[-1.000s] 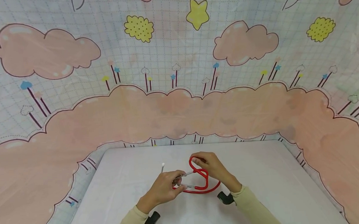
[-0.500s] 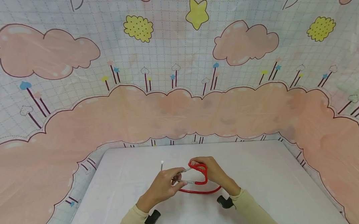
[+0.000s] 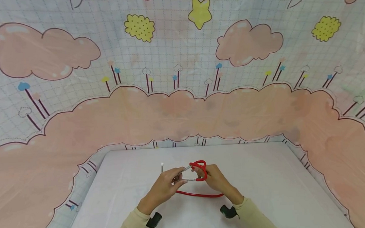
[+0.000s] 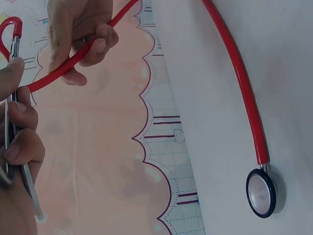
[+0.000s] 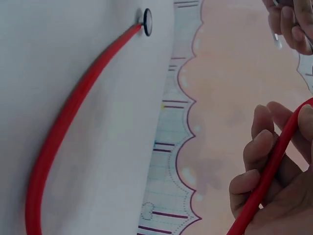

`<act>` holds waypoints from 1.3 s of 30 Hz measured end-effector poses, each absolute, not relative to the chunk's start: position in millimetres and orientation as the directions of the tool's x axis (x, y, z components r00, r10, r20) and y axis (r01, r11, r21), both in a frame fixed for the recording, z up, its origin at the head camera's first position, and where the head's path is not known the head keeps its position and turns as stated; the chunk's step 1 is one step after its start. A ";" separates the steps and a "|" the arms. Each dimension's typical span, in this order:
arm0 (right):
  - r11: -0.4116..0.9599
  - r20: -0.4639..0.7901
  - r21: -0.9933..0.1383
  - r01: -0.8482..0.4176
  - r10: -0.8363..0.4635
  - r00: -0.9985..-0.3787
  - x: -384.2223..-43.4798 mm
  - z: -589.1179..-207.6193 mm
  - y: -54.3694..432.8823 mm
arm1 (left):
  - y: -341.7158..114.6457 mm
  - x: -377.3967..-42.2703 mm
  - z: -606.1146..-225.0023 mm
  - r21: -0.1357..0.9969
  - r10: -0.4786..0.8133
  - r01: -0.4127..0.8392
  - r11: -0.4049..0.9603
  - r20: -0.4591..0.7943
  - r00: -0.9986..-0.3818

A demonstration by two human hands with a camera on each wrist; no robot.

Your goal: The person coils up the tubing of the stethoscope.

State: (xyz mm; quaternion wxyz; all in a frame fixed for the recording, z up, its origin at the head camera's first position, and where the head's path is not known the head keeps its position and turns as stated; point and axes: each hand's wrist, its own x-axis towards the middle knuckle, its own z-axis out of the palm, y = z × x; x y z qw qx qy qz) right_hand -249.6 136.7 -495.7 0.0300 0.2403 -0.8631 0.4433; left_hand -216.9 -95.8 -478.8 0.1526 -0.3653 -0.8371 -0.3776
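Observation:
A stethoscope with red tubing [image 3: 199, 195] is held up between both hands over the white table. My left hand [image 3: 162, 187] grips its metal ear tubes [image 4: 14, 98], and one white ear tip [image 3: 162, 164] sticks up behind the knuckles. The fingers of my right hand [image 3: 217, 179] curl round the red tubing [image 5: 266, 181] near the fork. From there the tube drops in a long curve to the tabletop. Its round chest piece [image 4: 261, 193], dark-rimmed with a pale face, stands on edge on the table in the left wrist view; in the head view it is hidden.
The white table [image 3: 117, 171] stretches out on every side of the hands. Behind it hangs a patterned cloth [image 3: 182, 117] with clouds and stars. A dark device [image 3: 153, 220] sits at the left cuff, another dark device [image 3: 228, 211] at the right cuff.
Both hands have risen slightly, lifting the ear tubes and the tubing fork off the table. The right hand has shifted its hold along the tubing near the fork; the lower tube now hangs more apart.

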 end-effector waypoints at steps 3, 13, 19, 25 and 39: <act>0.507 0.240 -0.753 -0.421 -0.384 -0.892 -247.3 -499.3 136.6 | -96.6 -218.9 -480.7 0.506 0.473 0.731 0.458 0.557 -0.682; 0.576 0.240 -0.686 -0.446 -0.400 -0.885 -240.6 -510.5 143.4 | -99.1 -224.7 -487.8 0.514 0.351 0.675 0.530 0.591 -0.726; 0.583 0.261 -0.657 -0.478 -0.419 -0.870 -239.9 -512.9 145.5 | -98.4 -225.5 -489.0 0.528 0.314 0.642 0.556 0.581 -0.750; 0.581 0.246 -0.654 -0.485 -0.443 -0.862 -235.8 -511.6 146.0 | -95.8 -226.1 -487.5 0.559 0.265 0.587 0.586 0.552 -0.790; 0.622 0.278 -0.573 -0.534 -0.466 -0.840 -218.3 -503.3 143.5 | -94.6 -228.9 -485.9 0.515 0.182 0.525 0.678 0.575 -0.798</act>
